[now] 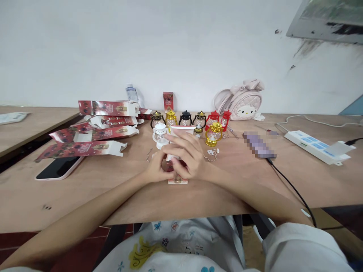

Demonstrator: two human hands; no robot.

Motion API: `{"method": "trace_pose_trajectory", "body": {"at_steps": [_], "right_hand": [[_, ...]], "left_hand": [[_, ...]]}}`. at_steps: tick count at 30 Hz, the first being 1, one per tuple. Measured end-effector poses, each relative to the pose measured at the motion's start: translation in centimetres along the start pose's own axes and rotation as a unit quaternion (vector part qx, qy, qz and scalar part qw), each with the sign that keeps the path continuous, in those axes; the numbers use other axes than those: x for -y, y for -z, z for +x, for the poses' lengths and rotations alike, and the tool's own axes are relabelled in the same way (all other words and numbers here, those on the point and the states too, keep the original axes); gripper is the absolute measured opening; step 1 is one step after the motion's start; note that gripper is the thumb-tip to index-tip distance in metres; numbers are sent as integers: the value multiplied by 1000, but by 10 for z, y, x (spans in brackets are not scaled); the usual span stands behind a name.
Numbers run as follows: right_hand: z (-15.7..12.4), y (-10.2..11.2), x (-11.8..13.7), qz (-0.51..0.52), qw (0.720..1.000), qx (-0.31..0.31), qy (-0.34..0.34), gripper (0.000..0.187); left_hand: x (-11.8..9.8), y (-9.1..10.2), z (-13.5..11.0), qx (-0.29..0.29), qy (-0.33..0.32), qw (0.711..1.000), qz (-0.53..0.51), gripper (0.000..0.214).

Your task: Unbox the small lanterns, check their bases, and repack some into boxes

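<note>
My left hand is curled around the left side of a small printed carton, thumb and fingers on it. My right hand closes over the carton's upper part from the right, its fingers bent across the front. The carton stands upright near the table's front, red with a lantern picture low down and a white edge at the top; its middle is hidden by my fingers. Just behind my hands are a white mini lantern and a gold lantern.
Black, bronze and red lanterns stand in a row behind. Flattened red cartons pile up at left, beside a phone. Rightward lie another phone, a power strip and cables. A pink bag leans on the wall.
</note>
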State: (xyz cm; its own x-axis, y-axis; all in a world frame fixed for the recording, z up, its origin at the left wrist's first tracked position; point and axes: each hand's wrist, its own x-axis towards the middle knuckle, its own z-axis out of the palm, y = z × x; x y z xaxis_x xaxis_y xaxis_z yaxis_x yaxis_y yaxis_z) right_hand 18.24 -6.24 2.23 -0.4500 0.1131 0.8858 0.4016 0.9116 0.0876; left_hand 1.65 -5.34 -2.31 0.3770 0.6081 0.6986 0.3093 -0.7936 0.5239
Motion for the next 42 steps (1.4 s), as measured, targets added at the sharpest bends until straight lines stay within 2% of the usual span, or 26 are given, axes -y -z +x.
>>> {"method": "trace_pose_trajectory", "body": {"at_steps": [1,2,4,7,10,12,17,20,26,29,32,37,40,42], "right_hand": [[-6,-5,1,-23,997,-76,-15,37],[-11,-10,2,-37,991,-126,-37,46],[-16,-13,3,-32,981,-171,-87,64],[-21,-11,-3,36,979,-138,-144,79],[-29,-7,-15,102,985,-51,-126,74],[-35,-6,-22,114,988,-31,-102,68],[-38,-7,-24,77,994,-62,-42,52],[-37,-9,-22,69,995,-56,-46,45],[-44,-11,-20,55,994,-11,-95,46],[-46,-12,-19,47,995,-33,-82,46],[-46,-13,-19,46,995,-44,-75,45],[-46,-12,-18,43,994,-9,-98,45],[-47,-11,-17,39,994,-5,-104,46],[-48,-12,-17,34,994,-15,-107,48]], "left_hand": [[-3,2,2,-2,-22,1000,-1,58],[-5,4,3,-6,-43,999,-2,59],[-9,5,3,-11,-67,998,-1,60],[-12,5,3,-3,-57,998,3,63],[-13,3,3,3,-37,999,14,65],[-12,3,3,4,-30,999,21,66],[-8,2,0,8,-21,1000,20,65],[-7,1,-1,15,-17,1000,4,63],[-7,2,-2,25,-2,1000,6,62],[-7,3,-3,28,-1,999,16,62],[-6,4,-4,24,-15,999,20,63],[-1,1,-9,8,-59,997,48,65],[2,-3,-10,-13,-79,995,54,73],[1,-4,-8,-32,-71,997,26,88]]}}
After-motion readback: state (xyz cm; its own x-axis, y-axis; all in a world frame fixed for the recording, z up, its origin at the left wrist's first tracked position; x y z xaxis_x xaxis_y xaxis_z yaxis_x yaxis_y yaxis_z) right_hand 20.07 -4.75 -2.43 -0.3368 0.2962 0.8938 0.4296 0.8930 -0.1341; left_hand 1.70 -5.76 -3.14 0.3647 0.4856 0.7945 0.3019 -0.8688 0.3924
